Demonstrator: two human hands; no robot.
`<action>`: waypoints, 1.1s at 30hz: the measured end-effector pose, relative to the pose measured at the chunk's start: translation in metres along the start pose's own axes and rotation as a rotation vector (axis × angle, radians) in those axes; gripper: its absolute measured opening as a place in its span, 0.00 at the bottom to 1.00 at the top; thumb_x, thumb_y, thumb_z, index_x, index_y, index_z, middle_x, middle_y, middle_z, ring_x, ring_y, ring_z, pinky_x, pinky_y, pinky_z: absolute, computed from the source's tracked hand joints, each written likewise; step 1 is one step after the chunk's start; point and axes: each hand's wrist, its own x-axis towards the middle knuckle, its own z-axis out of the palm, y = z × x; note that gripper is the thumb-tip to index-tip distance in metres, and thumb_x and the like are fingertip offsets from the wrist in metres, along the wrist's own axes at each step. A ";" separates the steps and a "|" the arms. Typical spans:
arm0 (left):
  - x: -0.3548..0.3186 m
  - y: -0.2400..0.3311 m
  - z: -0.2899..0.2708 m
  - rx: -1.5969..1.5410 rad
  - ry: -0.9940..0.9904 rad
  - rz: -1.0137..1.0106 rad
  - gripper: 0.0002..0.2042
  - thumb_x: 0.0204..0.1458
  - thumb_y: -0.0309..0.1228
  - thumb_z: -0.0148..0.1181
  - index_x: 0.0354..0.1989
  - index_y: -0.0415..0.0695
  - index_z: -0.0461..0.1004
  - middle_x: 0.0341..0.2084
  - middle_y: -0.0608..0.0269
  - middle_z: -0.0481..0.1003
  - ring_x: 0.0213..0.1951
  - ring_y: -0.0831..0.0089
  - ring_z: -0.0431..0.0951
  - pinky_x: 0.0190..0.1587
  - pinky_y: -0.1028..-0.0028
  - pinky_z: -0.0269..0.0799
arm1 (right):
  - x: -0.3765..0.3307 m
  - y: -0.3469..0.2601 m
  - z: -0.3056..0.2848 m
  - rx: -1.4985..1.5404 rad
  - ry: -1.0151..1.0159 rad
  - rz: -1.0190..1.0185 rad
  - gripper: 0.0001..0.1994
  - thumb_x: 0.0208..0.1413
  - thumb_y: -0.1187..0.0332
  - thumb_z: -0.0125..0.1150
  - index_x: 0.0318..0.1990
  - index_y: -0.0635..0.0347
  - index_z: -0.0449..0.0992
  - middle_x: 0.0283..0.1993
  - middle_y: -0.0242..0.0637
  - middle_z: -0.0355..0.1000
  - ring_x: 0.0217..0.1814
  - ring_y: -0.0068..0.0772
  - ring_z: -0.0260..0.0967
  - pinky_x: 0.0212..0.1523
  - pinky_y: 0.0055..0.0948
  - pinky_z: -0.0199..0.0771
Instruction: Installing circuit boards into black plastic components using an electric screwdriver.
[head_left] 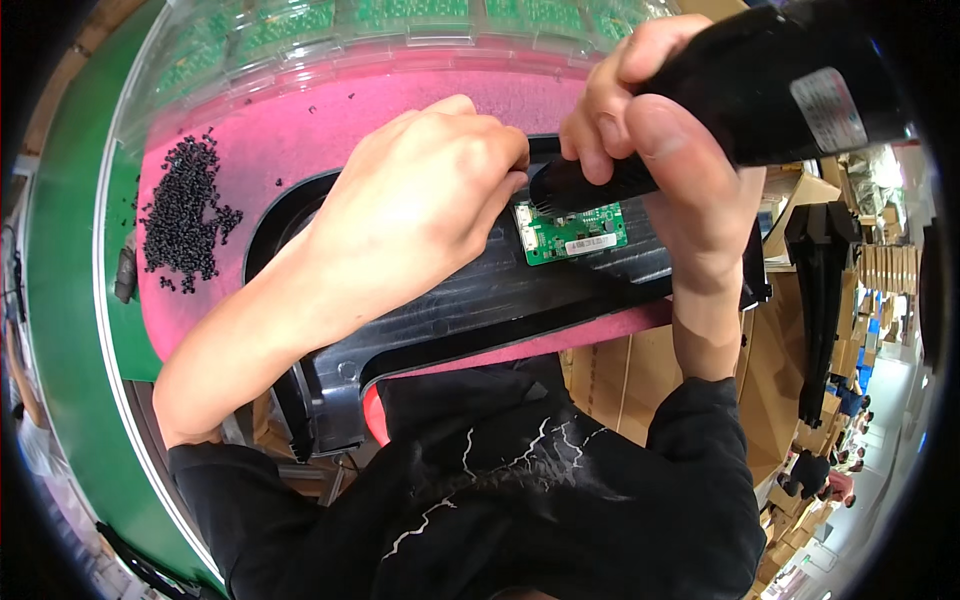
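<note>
My right hand (690, 150) is wrapped round a black electric screwdriver (770, 95), whose ribbed nose slants down over a green circuit board (560, 236). The board lies in a long black plastic housing (440, 300), and the nose of the tool hides its far part. Just left of that nose, my left hand (430, 175) is closed with its fingertips pinched together. Whatever it may hold is too small or too hidden to name. The tip of the screwdriver cannot be made out.
A pile of small black screws (185, 215) lies on the pink mat (290, 130) at the left. Clear plastic trays (400, 35) with green boards stand along the far side. Cardboard boxes (640, 365) are at the right, beside a black plastic part (820, 310).
</note>
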 end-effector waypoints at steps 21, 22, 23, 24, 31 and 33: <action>0.001 -0.006 0.001 -0.201 -0.057 0.129 0.08 0.46 0.23 0.67 0.34 0.36 0.78 0.29 0.56 0.79 0.36 0.57 0.78 0.41 0.62 0.73 | -0.024 -0.020 -0.027 0.577 0.178 -0.231 0.12 0.55 0.64 0.63 0.42 0.55 0.67 0.27 0.23 0.64 0.25 0.17 0.61 0.36 0.22 0.64; 0.002 -0.006 0.000 -0.201 -0.072 0.120 0.07 0.46 0.23 0.67 0.34 0.37 0.78 0.29 0.56 0.79 0.35 0.57 0.78 0.41 0.62 0.73 | -0.025 -0.020 -0.025 0.575 0.185 -0.233 0.12 0.55 0.64 0.63 0.42 0.55 0.67 0.27 0.23 0.64 0.25 0.17 0.61 0.36 0.22 0.64; 0.003 -0.006 -0.001 -0.203 -0.087 0.112 0.07 0.47 0.24 0.67 0.34 0.37 0.78 0.29 0.56 0.79 0.35 0.57 0.78 0.41 0.62 0.73 | -0.025 -0.020 -0.024 0.585 0.179 -0.242 0.12 0.56 0.64 0.62 0.42 0.55 0.67 0.27 0.23 0.64 0.25 0.17 0.62 0.36 0.22 0.64; 0.003 -0.005 -0.002 -0.207 -0.093 0.117 0.07 0.47 0.24 0.67 0.34 0.37 0.78 0.29 0.56 0.79 0.35 0.57 0.78 0.41 0.62 0.73 | -0.026 -0.020 -0.023 0.594 0.174 -0.251 0.12 0.56 0.64 0.62 0.43 0.55 0.67 0.28 0.23 0.65 0.26 0.17 0.62 0.37 0.22 0.64; 0.010 -0.009 -0.026 0.106 -0.023 0.033 0.07 0.52 0.25 0.63 0.38 0.38 0.78 0.34 0.52 0.79 0.41 0.54 0.78 0.45 0.62 0.74 | -0.023 -0.008 -0.029 0.366 -0.110 -0.142 0.15 0.57 0.60 0.62 0.46 0.55 0.67 0.27 0.24 0.66 0.23 0.19 0.63 0.28 0.24 0.67; 0.007 -0.028 -0.048 0.332 -0.029 -0.036 0.07 0.50 0.25 0.64 0.38 0.38 0.77 0.33 0.52 0.79 0.42 0.54 0.78 0.45 0.63 0.74 | -0.028 -0.013 -0.027 0.334 -0.079 -0.079 0.16 0.57 0.59 0.62 0.47 0.54 0.66 0.27 0.25 0.67 0.23 0.20 0.64 0.27 0.24 0.68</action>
